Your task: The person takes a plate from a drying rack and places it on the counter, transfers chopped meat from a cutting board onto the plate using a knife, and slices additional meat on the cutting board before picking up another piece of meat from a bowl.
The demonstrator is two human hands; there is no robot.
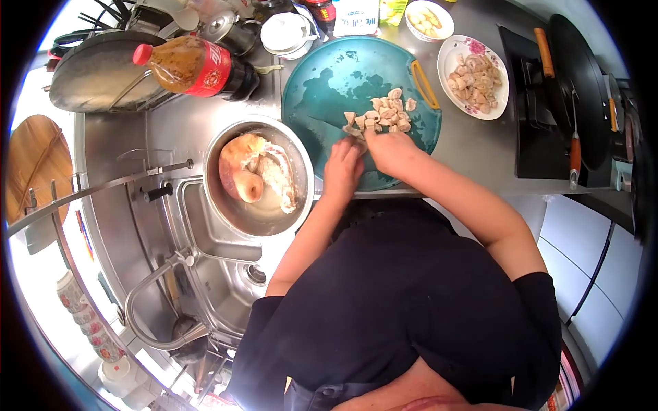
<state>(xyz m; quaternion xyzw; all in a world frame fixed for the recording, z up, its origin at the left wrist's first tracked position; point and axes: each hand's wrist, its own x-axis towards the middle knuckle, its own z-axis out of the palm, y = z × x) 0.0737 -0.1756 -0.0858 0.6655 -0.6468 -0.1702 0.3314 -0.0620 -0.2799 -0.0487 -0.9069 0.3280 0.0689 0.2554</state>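
Observation:
On the round teal cutting board (329, 75), cut meat pieces (387, 109) lie in a loose pile. My left hand (343, 168) is at the board's near edge, its fingers bent together on a strip of meat (355, 131). Just right of it, my right hand (392, 154) is closed round a knife whose handle is hidden in the fist. The knife blade (321, 131) looks greenish and hard to tell from the board. A plate (446, 56) of cut meat stands right of the board. The metal bowl (214, 205) at left holds larger meat pieces.
A sink (223, 291) with a faucet (130, 308) lies at lower left. A cola bottle (205, 68) lies behind the bowl. Beyond the board are a white container (284, 33) and a bowl of pale slices (430, 20). A wok (582, 89) is at right.

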